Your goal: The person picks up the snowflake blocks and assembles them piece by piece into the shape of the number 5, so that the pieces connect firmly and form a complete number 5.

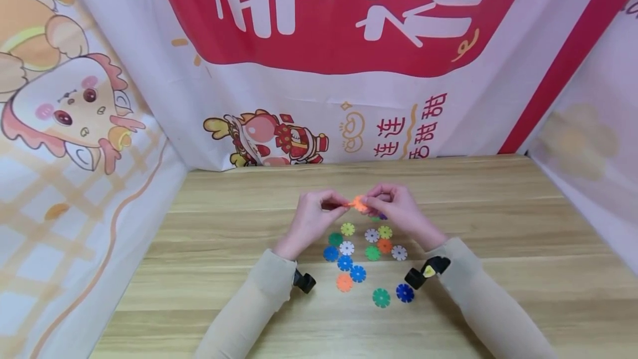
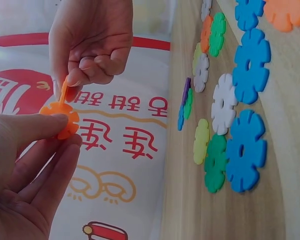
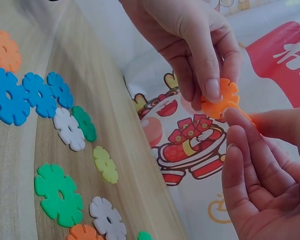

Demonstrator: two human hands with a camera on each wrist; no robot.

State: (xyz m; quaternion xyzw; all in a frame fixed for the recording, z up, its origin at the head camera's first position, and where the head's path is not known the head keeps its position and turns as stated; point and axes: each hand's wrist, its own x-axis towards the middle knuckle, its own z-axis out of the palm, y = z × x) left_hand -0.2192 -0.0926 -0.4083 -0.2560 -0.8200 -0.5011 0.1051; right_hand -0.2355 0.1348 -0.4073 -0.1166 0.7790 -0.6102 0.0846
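Two orange notched discs are held together above the table, set at an angle to each other. The left hand point(image 1: 311, 218) pinches one orange disc point(image 2: 70, 125) between thumb and fingers; its face shows in the left wrist view. The right hand point(image 1: 399, 212) pinches the other orange disc point(image 1: 360, 203), which appears edge-on in the left wrist view. In the right wrist view the left hand point(image 3: 197, 45) is above and the right hand point(image 3: 270, 175) below, with the discs touching between them. The fingers partly cover both discs.
Flat on the wooden table point(image 1: 224, 248) lie several notched discs, including a yellow one point(image 1: 347, 229), a white one point(image 1: 399, 253), a green one point(image 1: 381, 297) and a dark blue one point(image 1: 405, 293). Printed cloth point(image 1: 299, 93) hangs behind and at both sides.
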